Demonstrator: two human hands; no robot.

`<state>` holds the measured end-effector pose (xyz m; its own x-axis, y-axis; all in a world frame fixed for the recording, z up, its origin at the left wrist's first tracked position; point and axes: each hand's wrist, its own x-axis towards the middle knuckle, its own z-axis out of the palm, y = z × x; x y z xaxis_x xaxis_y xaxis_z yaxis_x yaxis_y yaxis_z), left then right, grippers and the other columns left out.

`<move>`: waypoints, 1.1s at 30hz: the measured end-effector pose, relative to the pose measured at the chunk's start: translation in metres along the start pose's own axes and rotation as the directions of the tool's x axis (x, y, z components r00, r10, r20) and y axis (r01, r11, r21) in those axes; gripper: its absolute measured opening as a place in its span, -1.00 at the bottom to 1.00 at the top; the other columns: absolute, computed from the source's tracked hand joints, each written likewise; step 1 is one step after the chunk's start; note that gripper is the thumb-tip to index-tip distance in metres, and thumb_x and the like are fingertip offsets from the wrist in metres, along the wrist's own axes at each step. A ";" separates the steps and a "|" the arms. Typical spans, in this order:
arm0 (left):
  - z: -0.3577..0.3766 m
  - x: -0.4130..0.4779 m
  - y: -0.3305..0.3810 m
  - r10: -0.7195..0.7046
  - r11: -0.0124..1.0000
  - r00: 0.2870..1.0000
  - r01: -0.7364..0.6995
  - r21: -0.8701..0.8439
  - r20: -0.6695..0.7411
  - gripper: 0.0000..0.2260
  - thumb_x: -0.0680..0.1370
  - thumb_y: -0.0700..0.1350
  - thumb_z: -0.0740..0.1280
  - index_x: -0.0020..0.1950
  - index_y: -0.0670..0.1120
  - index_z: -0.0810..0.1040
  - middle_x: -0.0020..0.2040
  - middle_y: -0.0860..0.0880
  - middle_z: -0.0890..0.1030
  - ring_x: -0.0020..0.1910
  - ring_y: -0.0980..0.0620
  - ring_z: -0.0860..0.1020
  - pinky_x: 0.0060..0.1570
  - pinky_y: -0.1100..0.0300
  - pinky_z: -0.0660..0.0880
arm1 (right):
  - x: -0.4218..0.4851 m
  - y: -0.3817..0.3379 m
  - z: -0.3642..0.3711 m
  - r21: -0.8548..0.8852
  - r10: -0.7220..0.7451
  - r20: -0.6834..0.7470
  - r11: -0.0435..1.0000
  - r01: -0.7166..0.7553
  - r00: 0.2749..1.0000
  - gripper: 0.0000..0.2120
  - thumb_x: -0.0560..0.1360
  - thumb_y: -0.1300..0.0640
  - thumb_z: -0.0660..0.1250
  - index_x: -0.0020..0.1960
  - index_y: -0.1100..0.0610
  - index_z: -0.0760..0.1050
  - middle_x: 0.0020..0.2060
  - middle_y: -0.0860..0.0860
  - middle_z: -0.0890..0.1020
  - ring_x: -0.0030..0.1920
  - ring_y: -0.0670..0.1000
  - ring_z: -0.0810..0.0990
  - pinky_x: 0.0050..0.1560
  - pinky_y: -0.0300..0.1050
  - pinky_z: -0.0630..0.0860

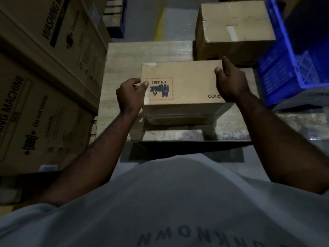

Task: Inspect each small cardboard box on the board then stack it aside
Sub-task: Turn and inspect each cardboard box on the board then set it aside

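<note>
Now I have both hands clamped on the small box [183,86], its long axis crosswise, left hand [129,94] and right hand [231,82] on its short ends above the board [122,72].

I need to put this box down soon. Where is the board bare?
Bare board lies beyond the held box, between the washing machine cartons and the far box. The right side is crowded by the blue crate.

PICO box [185,84] mid-board [124,56]; second carton [233,27] behind-right; washing machine cartons [44,68] left; plastic crate [292,68] right.
</note>
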<state>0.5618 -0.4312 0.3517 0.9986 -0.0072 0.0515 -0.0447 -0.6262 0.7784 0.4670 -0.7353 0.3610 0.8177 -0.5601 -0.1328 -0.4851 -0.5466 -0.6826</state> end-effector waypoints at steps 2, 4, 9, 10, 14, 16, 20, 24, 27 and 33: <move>0.001 -0.002 -0.002 -0.045 0.998 0.999 0.045 -0.033 0.007 -0.66 0.58 -0.01 0.48 0.28 -0.14 0.65 0.06 -0.10 0.74 -0.06 0.03 0.72 -0.20 0.24 0.64 | 0.001 0.005 0.002 0.005 0.002 -0.001 1.000 -0.002 1.000 -0.40 0.70 -0.19 0.15 0.68 -0.08 0.12 0.41 0.11 0.56 0.30 0.12 0.60 0.32 0.19 0.57; 0.002 -0.004 -0.004 -0.088 0.993 0.996 0.090 -0.083 0.024 -0.66 0.58 -0.01 0.48 0.30 -0.13 0.64 0.06 -0.08 0.74 -0.07 0.07 0.71 -0.22 0.28 0.63 | -0.001 0.010 0.004 0.026 -0.004 -0.004 1.000 0.005 1.000 -0.40 0.69 -0.22 0.14 0.67 -0.12 0.11 0.37 0.10 0.59 0.23 0.10 0.64 0.26 0.21 0.61; -0.001 -0.002 -0.004 -0.104 0.985 0.994 0.109 -0.133 0.043 -0.67 0.55 -0.02 0.51 0.27 -0.13 0.66 0.06 -0.08 0.74 -0.06 0.09 0.69 -0.14 0.23 0.65 | -0.002 0.009 0.003 0.086 -0.032 0.022 0.996 0.030 0.999 -0.41 0.71 -0.17 0.16 0.68 -0.09 0.11 0.43 0.07 0.55 0.29 0.04 0.59 0.32 0.15 0.57; -0.003 -0.001 -0.005 -0.104 0.984 0.993 0.110 -0.141 0.054 -0.67 0.55 -0.01 0.52 0.26 -0.12 0.66 0.07 -0.07 0.73 -0.03 0.08 0.69 -0.05 0.13 0.67 | -0.002 0.010 0.002 0.121 -0.042 0.021 0.992 0.039 0.999 -0.41 0.71 -0.14 0.17 0.69 -0.07 0.11 0.47 0.06 0.51 0.34 0.02 0.56 0.36 0.12 0.54; -0.003 -0.013 -0.016 -0.113 0.944 0.976 0.163 -0.286 0.186 -0.52 0.53 0.05 0.52 0.38 -0.11 0.57 0.25 -0.07 0.65 0.07 0.08 0.66 0.00 0.16 0.66 | -0.014 0.021 -0.002 0.475 0.063 -0.033 0.879 -0.040 0.997 -0.33 0.67 -0.22 0.19 0.70 -0.09 0.07 0.52 0.05 0.45 0.37 -0.01 0.56 0.35 0.08 0.56; -0.002 -0.024 -0.026 -0.098 0.886 0.952 0.216 -0.409 0.292 -0.41 0.51 0.07 0.52 0.45 -0.16 0.49 0.31 -0.12 0.60 0.12 0.09 0.64 -0.02 0.25 0.63 | -0.025 0.034 0.001 0.651 0.162 -0.023 0.751 -0.108 0.987 -0.30 0.64 -0.30 0.18 0.69 -0.07 0.11 0.47 0.10 0.51 0.32 0.04 0.62 0.30 0.15 0.60; 0.006 -0.044 -0.051 -0.065 0.912 0.925 0.207 -0.353 0.374 -0.28 0.40 0.05 0.58 0.50 -0.07 0.42 0.29 -0.03 0.62 0.25 0.03 0.59 0.10 0.25 0.59 | -0.058 0.067 0.013 0.726 0.208 0.030 0.668 -0.164 0.978 -0.36 0.67 -0.33 0.06 0.65 -0.02 0.24 0.39 0.10 0.60 0.35 0.08 0.62 0.39 0.25 0.52; 0.018 -0.051 -0.062 -0.135 0.937 0.903 0.250 -0.245 0.407 -0.40 0.45 -0.09 0.59 0.45 -0.04 0.47 0.16 0.12 0.62 0.14 0.14 0.58 -0.02 0.46 0.50 | -0.088 0.086 0.027 0.641 0.070 -0.011 0.766 -0.047 0.997 -0.39 0.72 -0.20 0.10 0.54 0.24 0.37 0.36 0.21 0.59 0.38 0.20 0.57 0.40 0.25 0.50; 0.026 -0.047 -0.072 -0.178 0.930 0.890 0.291 -0.224 0.421 -0.44 0.45 -0.04 0.60 0.40 -0.03 0.51 0.16 0.07 0.65 0.22 0.01 0.61 0.17 0.16 0.58 | -0.095 0.094 0.035 0.500 0.010 -0.034 0.866 0.008 0.999 -0.38 0.63 -0.31 0.25 0.34 0.23 0.53 0.21 0.19 0.66 0.27 0.18 0.61 0.31 0.31 0.53; 0.028 -0.042 -0.078 -0.204 0.931 0.860 0.318 -0.178 0.469 -0.56 0.48 -0.02 0.57 0.32 -0.04 0.57 0.14 0.02 0.68 0.17 0.01 0.65 0.18 0.11 0.58 | -0.088 0.097 0.038 0.413 0.039 0.022 0.910 -0.045 0.999 -0.60 0.62 -0.17 0.30 0.28 0.08 0.57 0.09 -0.02 0.66 0.11 -0.04 0.59 0.17 0.03 0.54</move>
<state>0.5241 -0.4038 0.2718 0.8801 -0.2438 -0.4075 0.2712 -0.4465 0.8527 0.3596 -0.7155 0.2790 0.8048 -0.5670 -0.1754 -0.3501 -0.2150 -0.9117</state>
